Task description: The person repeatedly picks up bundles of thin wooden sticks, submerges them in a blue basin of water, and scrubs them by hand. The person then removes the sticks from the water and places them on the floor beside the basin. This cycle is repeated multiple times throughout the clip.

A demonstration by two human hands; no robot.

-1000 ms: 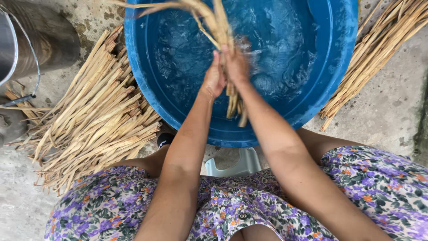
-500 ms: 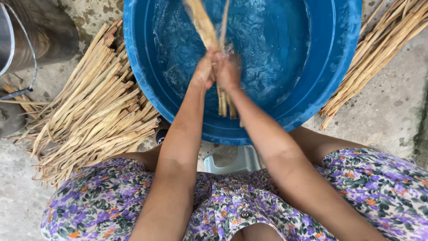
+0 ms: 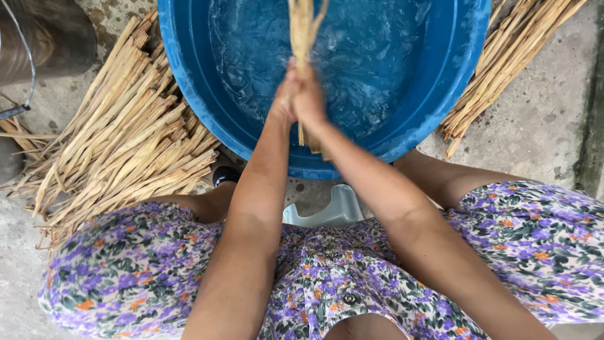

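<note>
**Both hands clamped on a wet stalk bundle over the blue basin**

Fingers of left hand (image 3: 284, 101) and right hand (image 3: 309, 101) are curled tight, no gap showing, wrapped round a bundle of tan fibrous stalks (image 3: 302, 28). Hands press against each other, palm to palm, w/ the bundle pinched between. Stalks run up toward 12 o'clock from the grip and out of frame; short ends stick out below the hands toward 6 o'clock, over the near rim. Bundle stands roughly upright, slightly fanned at top.

Hands and bundle sit above the round blue plastic basin (image 3: 189, 82), approx. centre of it, closer to the 6 o'clock rim. Water (image 3: 377, 69) inside is rippled, foamy in spots.

At 9 o'clock of the basin, touching its wall: a big heap of dry split stalks (image 3: 119, 151) on the concrete ground (image 3: 541, 119). At 2–3 o'clock, a second, thinner pile of stalks (image 3: 509, 56), also against the basin. At 10 o'clock, top-left corner, a dark metal bucket (image 3: 44, 38) w/ wire handle, only partly in view.

Near the person, at 6 o'clock: purple floral dress (image 3: 126, 271) over both knees, and a pale plastic stool (image 3: 327, 211) edge between the legs.
</note>
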